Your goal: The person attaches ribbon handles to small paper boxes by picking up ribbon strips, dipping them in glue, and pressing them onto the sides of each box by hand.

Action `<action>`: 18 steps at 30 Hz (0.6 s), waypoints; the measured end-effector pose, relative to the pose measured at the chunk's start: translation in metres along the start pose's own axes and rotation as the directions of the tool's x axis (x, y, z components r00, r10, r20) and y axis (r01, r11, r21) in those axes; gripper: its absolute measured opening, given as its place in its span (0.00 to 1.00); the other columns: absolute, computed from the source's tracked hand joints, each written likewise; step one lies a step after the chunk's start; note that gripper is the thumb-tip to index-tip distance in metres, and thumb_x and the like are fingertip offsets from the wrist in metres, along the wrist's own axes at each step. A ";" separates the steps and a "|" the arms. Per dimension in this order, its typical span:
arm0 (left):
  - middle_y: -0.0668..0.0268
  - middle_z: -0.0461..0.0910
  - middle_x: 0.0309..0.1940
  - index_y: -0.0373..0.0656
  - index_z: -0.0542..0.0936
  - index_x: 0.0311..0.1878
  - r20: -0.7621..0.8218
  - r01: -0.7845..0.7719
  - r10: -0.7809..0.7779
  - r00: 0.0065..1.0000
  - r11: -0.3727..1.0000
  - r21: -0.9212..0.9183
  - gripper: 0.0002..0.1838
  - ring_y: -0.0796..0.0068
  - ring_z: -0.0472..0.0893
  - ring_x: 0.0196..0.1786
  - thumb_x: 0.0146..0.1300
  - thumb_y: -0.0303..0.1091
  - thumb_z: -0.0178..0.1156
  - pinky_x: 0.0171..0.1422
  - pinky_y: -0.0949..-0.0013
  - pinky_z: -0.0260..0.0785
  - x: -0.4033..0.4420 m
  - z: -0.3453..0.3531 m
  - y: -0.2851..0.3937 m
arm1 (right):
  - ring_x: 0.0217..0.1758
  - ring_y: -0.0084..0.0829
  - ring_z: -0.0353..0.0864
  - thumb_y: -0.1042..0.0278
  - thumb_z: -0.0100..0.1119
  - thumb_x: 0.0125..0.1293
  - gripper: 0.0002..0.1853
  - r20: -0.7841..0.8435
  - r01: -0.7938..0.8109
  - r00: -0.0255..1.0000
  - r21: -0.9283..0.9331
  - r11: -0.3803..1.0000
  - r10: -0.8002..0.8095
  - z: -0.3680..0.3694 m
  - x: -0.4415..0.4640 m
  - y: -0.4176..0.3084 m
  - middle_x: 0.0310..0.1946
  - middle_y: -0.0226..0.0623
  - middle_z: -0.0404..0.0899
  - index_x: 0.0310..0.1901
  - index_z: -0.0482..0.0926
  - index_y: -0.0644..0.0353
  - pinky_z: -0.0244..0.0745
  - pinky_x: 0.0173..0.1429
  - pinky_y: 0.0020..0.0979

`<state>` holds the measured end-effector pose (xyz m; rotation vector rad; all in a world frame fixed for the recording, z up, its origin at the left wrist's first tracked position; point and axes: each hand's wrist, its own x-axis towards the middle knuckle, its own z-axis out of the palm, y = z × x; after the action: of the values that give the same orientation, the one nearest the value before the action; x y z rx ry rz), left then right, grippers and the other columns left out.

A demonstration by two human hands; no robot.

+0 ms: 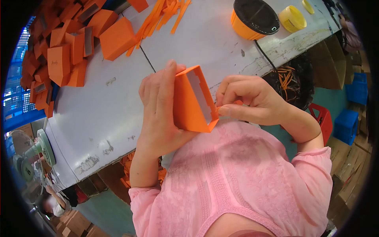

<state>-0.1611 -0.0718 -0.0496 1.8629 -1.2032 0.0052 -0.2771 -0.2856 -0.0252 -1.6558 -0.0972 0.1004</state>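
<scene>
— Both hands look occupied. What does each have?

— Left hand (158,102) is spread wide around an orange box (188,104), thumb along the lower edge, fingers up the outer side. Right hand (252,98) has thumb and forefinger nearly closed on an orange sliver (238,102) at the box's corner, towards four o'clock; whether that's part of the box, I can't tell.

— And where is the box?

— Mid-view, raised between the hands, just in front of the pink top (244,170). Loose orange strips (158,17) lie towards twelve on the table (110,118), and a pile of boxes (59,59) towards ten.

— How would it handle?

— Light, I'd judge, and fairly stiff, like card; the thin rim would probably crease under a hard squeeze. Best cradle it by the broad outer walls, as the left hand does, and touch the rim gently.

— Which way does it point?

— Its open side faces roughly three o'clock, showing a pale inside. The longest visible edges run from eleven to five.
</scene>
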 end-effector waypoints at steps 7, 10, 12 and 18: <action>0.58 0.74 0.63 0.36 0.61 0.75 -0.006 -0.121 0.122 0.992 0.987 0.109 0.60 0.56 0.73 0.62 0.39 0.45 0.82 0.69 0.50 0.56 0.000 0.000 -0.002 | 0.34 0.21 0.81 0.79 0.63 0.66 0.07 0.009 -0.008 1.000 -0.098 0.995 0.009 0.015 0.005 0.002 0.37 0.35 0.76 0.30 0.76 0.67 0.73 0.35 0.21; 0.59 0.73 0.64 0.36 0.63 0.74 -0.018 -0.138 0.141 0.990 0.983 0.120 0.58 0.55 0.72 0.63 0.39 0.45 0.81 0.70 0.50 0.55 0.000 0.000 -0.002 | 0.33 0.22 0.82 0.80 0.62 0.65 0.07 -0.025 -0.024 0.999 -0.072 0.997 0.022 0.018 0.006 0.002 0.36 0.34 0.75 0.30 0.74 0.68 0.75 0.34 0.22; 0.59 0.73 0.64 0.37 0.66 0.72 -0.022 -0.140 0.146 0.989 0.974 0.178 0.55 0.55 0.72 0.64 0.40 0.45 0.81 0.71 0.49 0.55 -0.002 -0.001 0.001 | 0.34 0.22 0.82 0.80 0.61 0.64 0.07 -0.036 -0.042 0.999 -0.107 0.993 0.039 0.018 0.007 0.000 0.35 0.34 0.74 0.30 0.74 0.68 0.76 0.35 0.23; 0.59 0.73 0.65 0.38 0.68 0.70 -0.012 -0.084 0.089 0.996 0.970 0.226 0.52 0.56 0.72 0.64 0.41 0.49 0.81 0.71 0.49 0.54 -0.004 -0.007 0.011 | 0.39 0.27 0.84 0.75 0.64 0.63 0.08 0.049 -0.014 0.998 -0.466 0.885 0.042 0.011 0.009 -0.004 0.32 0.34 0.77 0.31 0.74 0.66 0.81 0.44 0.31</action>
<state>-0.1685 -0.0654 -0.0398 1.9981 -1.3124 0.2181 -0.2694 -0.2729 -0.0218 -2.1380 -0.1497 0.1561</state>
